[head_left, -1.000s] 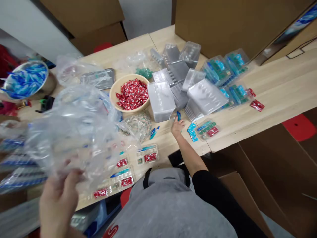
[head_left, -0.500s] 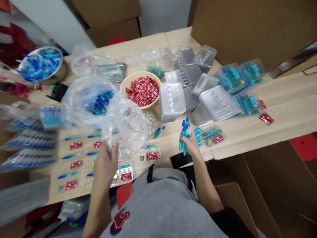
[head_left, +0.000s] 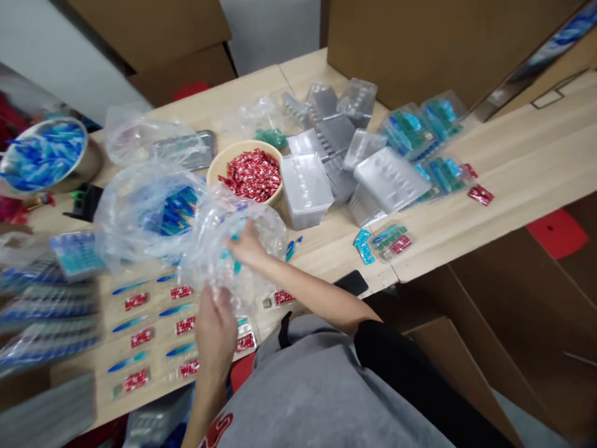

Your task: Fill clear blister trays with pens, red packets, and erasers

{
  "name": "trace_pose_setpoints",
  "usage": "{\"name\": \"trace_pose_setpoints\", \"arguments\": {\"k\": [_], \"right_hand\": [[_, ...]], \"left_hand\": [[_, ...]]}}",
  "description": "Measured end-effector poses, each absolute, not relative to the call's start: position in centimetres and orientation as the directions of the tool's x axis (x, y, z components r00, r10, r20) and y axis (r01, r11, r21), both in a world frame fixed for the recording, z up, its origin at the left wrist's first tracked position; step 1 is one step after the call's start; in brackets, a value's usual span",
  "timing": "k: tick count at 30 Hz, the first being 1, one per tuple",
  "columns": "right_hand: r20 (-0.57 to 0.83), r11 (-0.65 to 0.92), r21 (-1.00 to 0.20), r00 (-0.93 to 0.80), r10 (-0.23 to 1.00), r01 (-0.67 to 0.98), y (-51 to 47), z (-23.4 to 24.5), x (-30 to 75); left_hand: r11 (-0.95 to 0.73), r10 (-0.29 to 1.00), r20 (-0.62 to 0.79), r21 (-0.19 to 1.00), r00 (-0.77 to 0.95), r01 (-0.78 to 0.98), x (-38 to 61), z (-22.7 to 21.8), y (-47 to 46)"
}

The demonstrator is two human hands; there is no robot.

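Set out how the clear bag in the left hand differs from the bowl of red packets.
The clear bag is see-through and crumpled; the bowl is cream, opaque and round-rimmed.
The left hand grips the clear bag's lower edge, and the right hand is at the clear bag too; neither hand is on the bowl, which stands on the table.

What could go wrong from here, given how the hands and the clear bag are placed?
The clear bag, held by the left hand, might drag over the nearby red packets and shift them. What look like teal pens at the right hand, too blurred to count, could snag in the bag or slip. A dark phone-like slab lies near the front edge of the table, so a sweeping right arm might knock it off.
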State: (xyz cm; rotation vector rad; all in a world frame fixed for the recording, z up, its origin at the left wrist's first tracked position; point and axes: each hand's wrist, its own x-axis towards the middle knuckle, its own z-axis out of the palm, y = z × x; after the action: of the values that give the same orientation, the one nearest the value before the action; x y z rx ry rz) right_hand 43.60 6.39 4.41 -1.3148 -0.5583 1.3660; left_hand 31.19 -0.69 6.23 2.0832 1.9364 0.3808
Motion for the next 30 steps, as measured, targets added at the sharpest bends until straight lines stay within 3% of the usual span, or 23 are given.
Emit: {"name": "trace_pose_setpoints", "arguments": {"k": [2, 4, 5, 7, 8, 10, 13, 17, 23, 27, 30], "right_hand": [[-0.256, -0.209, -0.95, 0.196, 0.947, -0.23, 4.5, 5.9, 42.5], [0.177, 0.174, -0.984, 0.054, 0.983, 0.045, 1.3, 6.4, 41.9], [0.387, 0.385, -0.913, -0.013, 0.922, 0.132, -0.4, 5.9, 42.0], [0.539, 0.525, -0.802, -0.033, 0.842, 0.286, -2.9, 3.0, 43.3], [0.482, 0.441, -0.803, 0.001, 0.876, 0.402, -3.5, 0.8, 44.4], [0.078, -0.014, -0.755, 0.111, 0.991, 0.655, -3.4, -4.3, 47.1], [-0.075, -0.091, -0.697, 0.054, 0.996, 0.711, -1.4, -11.0, 50.0], [-0.141, -0.047, -0.673, -0.065, 0.988, 0.738, 0.5, -14.9, 50.3], [-0.224, -0.131, -0.67, -0.031, 0.974, 0.731, 0.7, -14.2, 50.2], [-0.196, -0.202, -0.719, 0.084, 0.977, 0.665, -1.9, -9.2, 50.2], [-0.048, -0.133, -0.81, 0.161, 0.986, 0.571, -4.2, -2.5, 46.7]], "left_hand": [[0.039, 0.994, 0.071, 0.453, -0.08, 0.891, 30.5, 7.2, 0.0], [0.122, 0.96, 0.131, 0.598, -0.247, 0.792, 29.7, 8.0, 1.3], [0.15, 0.93, 0.142, 0.693, -0.338, 0.705, 29.2, 8.3, 2.0], [0.164, 0.855, 0.124, 0.856, -0.503, 0.491, 28.2, 8.8, 3.3], [0.149, 0.824, 0.107, 0.906, -0.556, 0.396, 27.8, 8.9, 3.9], [0.112, 0.786, 0.097, 0.949, -0.611, 0.293, 27.0, 9.2, 4.5], [0.121, 0.769, 0.097, 0.948, -0.631, 0.294, 26.7, 9.5, 4.5], [0.156, 0.775, 0.065, 0.944, -0.629, 0.291, 26.8, 9.9, 3.8], [0.131, 0.819, 0.039, 0.958, -0.572, 0.254, 26.0, 9.7, 3.1], [0.179, 0.876, 0.06, 0.88, -0.478, 0.439, 26.8, 9.3, 1.4], [0.173, 0.941, 0.099, 0.681, -0.324, 0.712, 28.5, 9.0, -0.3]]}}
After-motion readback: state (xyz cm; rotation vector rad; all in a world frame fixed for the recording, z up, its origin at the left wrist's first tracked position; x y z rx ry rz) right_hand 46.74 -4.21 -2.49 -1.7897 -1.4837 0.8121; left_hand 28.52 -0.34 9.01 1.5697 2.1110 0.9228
